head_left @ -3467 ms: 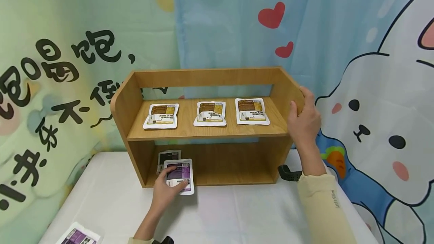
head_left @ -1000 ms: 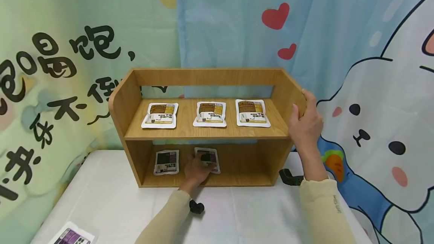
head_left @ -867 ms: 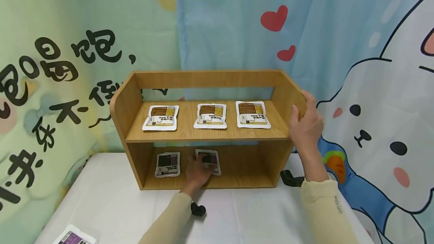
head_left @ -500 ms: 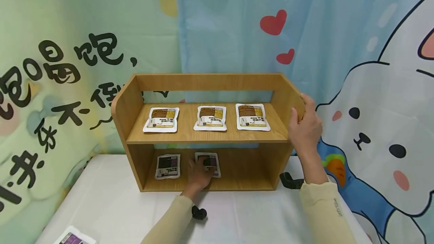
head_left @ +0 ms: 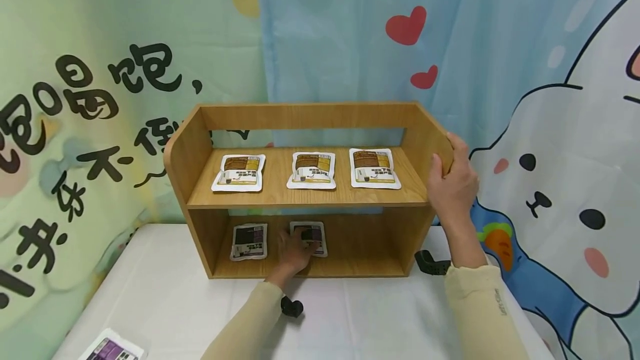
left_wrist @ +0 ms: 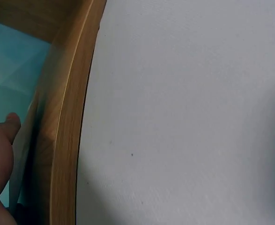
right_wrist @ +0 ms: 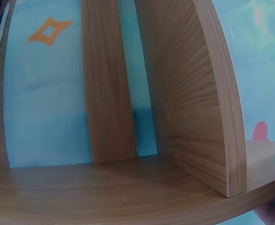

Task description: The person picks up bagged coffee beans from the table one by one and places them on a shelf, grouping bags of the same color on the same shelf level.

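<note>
On the lower level of the small wooden shelf [head_left: 300, 204], my left hand [head_left: 295, 254] holds a white-edged pouch with a purple and dark label [head_left: 320, 233], fingers across its face and thumb at its right side. In the left wrist view the pouch [left_wrist: 21, 154] shows nearly edge-on beside the thumb. A matching purple pouch [head_left: 249, 241] stands just left, leaning back. My right hand [head_left: 454, 185] grips the rounded edge of the shelf's right side panel, thumb on the front. Its fingers [right_wrist: 273, 213] barely enter the right wrist view.
Three yellow-brown pouches lie spaced along the upper level: left [head_left: 238, 173], middle [head_left: 312, 171] and right [head_left: 374, 169]. Another purple pouch [head_left: 112, 347] lies on the white table [head_left: 165, 282] at the front left. Printed curtains [head_left: 340, 43] hang behind.
From in front of the shelf, my left hand has carried the purple pouch into the lower level, right of the first one. Over the last second it stays there. My right hand keeps its grip.
</note>
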`<state>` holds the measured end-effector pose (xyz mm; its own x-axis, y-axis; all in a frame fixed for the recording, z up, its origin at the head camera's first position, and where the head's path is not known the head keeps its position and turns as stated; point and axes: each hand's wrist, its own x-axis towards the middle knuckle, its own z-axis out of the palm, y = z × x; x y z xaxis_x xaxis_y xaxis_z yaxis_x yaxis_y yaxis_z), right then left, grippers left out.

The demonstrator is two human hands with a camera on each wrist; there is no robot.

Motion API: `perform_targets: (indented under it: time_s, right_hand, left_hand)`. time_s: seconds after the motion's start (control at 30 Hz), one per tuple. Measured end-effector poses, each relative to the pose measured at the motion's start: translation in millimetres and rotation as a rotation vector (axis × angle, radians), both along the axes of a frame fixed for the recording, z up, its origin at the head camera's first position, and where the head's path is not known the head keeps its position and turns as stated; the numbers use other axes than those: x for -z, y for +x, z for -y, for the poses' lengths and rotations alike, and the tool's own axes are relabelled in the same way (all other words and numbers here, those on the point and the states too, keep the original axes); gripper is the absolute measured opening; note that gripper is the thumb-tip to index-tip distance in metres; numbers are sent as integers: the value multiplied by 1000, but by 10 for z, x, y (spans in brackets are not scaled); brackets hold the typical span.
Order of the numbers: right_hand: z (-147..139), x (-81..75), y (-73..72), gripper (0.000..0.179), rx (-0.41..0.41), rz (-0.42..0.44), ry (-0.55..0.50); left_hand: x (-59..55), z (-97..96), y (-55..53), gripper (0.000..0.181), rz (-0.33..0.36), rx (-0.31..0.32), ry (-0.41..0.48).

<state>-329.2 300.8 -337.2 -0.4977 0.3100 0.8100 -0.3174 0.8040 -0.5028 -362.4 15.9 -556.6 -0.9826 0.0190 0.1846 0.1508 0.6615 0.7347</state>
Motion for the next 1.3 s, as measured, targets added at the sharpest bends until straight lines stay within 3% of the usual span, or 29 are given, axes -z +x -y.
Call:
perform_targets:
  time_s: [0.3,0.5,0.73,1.0,1.1,1.3]
  right_hand:
    - [36,-23,18,42,-15,30,-12]
    - [6,-11,20,42,-17,36,-16]
    - [-8,-25,24,41,-15,38,8]
    - [-8,-46,24,41,-21,29,-6]
    - [0,-46,15,41,-31,33,-7]
    - [-15,-11,19,41,-25,29,-7]
  left_hand:
    - [-81,38,91,64,45,11,57]
    - [-72,98,187,68,37,82,53]
    - [-172,236,417,61,-12,194,158]
    - [-306,467,713,55,-18,324,150]
    - [-377,638,802,49,-7,323,126]
    - [-499,1021,956,42,-20,254,39]
